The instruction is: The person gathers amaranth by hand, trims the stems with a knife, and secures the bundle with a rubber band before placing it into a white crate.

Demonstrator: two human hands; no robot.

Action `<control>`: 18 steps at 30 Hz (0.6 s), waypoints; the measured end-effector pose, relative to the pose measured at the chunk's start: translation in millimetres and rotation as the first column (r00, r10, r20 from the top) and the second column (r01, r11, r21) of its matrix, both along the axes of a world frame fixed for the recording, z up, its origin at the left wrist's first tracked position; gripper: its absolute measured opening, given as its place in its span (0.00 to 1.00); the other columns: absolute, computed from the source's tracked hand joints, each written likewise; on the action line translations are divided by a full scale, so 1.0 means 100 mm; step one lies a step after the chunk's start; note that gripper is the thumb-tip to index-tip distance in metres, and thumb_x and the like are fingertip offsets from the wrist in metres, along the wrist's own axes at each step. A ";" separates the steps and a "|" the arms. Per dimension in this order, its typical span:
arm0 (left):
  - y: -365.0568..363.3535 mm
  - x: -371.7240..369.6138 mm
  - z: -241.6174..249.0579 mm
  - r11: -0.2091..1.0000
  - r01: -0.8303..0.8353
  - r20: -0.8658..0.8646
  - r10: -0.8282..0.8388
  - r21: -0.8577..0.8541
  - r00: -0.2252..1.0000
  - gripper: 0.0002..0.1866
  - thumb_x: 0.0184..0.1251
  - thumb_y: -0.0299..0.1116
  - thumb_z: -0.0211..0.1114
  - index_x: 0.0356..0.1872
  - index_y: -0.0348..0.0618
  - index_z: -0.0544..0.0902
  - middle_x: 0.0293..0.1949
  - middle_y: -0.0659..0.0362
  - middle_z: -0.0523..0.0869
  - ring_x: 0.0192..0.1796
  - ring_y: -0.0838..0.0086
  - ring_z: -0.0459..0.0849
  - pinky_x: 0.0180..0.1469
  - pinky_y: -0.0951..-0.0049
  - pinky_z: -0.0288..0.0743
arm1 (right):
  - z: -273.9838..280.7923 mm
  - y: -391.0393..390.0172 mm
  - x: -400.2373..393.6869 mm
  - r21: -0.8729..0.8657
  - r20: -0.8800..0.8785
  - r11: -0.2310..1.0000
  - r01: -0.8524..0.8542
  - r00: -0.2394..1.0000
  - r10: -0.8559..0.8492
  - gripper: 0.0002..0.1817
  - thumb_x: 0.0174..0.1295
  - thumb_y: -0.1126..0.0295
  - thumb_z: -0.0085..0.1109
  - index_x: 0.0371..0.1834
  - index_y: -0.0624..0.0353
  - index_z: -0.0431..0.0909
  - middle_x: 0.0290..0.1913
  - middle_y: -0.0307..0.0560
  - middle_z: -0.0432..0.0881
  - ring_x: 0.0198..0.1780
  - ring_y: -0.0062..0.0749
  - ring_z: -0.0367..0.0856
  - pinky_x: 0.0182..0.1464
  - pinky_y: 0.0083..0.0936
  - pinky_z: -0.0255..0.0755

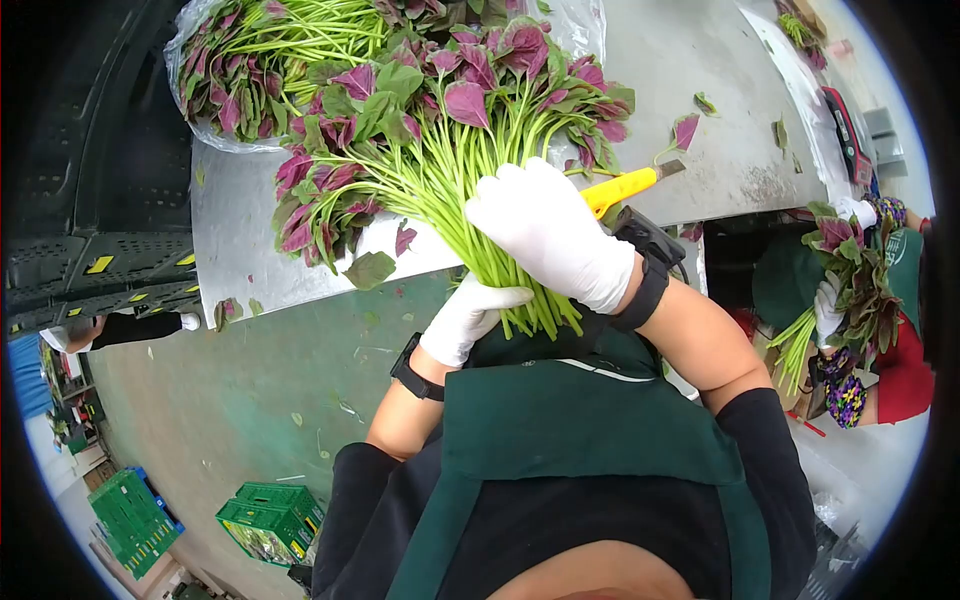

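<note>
A thick bunch of amaranth (435,180), with green stalks and purple-green leaves, lies over the metal table's front edge, its stalk ends pointing toward my body. My gloved left hand (465,315) is closed round the lower stalks from below, thumb laid across them. My gloved right hand (550,230) lies over the stalks a little higher up, curled round a yellow-handled knife (620,188). The knife's short blade points away to the right, clear of the stalks. The right hand's fingertips are hidden behind its knuckles.
Bagged amaranth (235,80) sits at the table's (730,150) back left, and loose leaves lie about. To the right, a co-worker's gloved hand (828,305) holds another bunch. Black crates (120,170) stand at left; green crates (270,520) are on the floor.
</note>
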State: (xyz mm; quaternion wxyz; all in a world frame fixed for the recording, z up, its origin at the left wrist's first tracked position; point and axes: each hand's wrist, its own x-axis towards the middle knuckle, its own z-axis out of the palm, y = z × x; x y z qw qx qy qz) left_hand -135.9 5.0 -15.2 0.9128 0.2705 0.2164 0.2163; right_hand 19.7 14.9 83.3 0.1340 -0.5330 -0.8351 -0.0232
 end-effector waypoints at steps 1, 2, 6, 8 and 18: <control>0.00 0.00 0.01 1.000 0.005 0.007 -0.005 -0.005 1.000 0.33 0.56 0.16 0.62 0.67 0.37 0.71 0.61 0.55 0.79 0.64 0.64 0.76 0.68 0.63 0.66 | -0.01 0.00 0.02 0.019 -0.009 1.000 -0.024 1.000 0.024 0.07 0.49 0.69 0.58 0.32 0.53 0.75 0.30 0.40 0.72 0.36 0.35 0.75 0.39 0.31 0.68; 0.01 0.00 0.02 1.000 0.010 0.015 -0.010 -0.009 1.000 0.33 0.56 0.16 0.62 0.67 0.38 0.71 0.61 0.55 0.79 0.64 0.64 0.76 0.68 0.63 0.65 | -0.03 0.00 0.05 0.038 -0.017 0.998 -0.049 0.999 0.049 0.06 0.49 0.69 0.58 0.31 0.52 0.75 0.29 0.40 0.72 0.35 0.35 0.75 0.39 0.31 0.68; 0.03 -0.01 0.03 1.000 0.025 0.064 -0.026 0.007 0.998 0.32 0.56 0.17 0.61 0.67 0.37 0.71 0.61 0.55 0.79 0.65 0.65 0.75 0.69 0.63 0.65 | -0.05 0.00 0.09 0.053 -0.027 0.998 -0.044 0.999 0.046 0.05 0.50 0.69 0.57 0.31 0.53 0.74 0.29 0.40 0.72 0.35 0.35 0.75 0.38 0.31 0.68; 0.02 0.00 0.06 0.999 0.015 0.052 -0.017 0.028 0.999 0.32 0.55 0.17 0.61 0.67 0.36 0.70 0.61 0.55 0.79 0.65 0.65 0.75 0.69 0.63 0.65 | -0.04 -0.02 0.04 0.061 -0.056 0.998 0.031 0.998 -0.028 0.05 0.51 0.69 0.57 0.30 0.53 0.73 0.29 0.40 0.72 0.35 0.36 0.76 0.39 0.32 0.68; 0.01 -0.01 -0.01 0.999 0.027 0.055 -0.025 -0.036 0.998 0.35 0.54 0.18 0.65 0.68 0.37 0.69 0.62 0.54 0.78 0.65 0.64 0.75 0.69 0.62 0.65 | -0.05 0.04 0.00 0.012 0.068 1.000 0.029 0.997 -0.029 0.04 0.51 0.69 0.57 0.30 0.54 0.76 0.28 0.42 0.75 0.34 0.36 0.78 0.37 0.33 0.69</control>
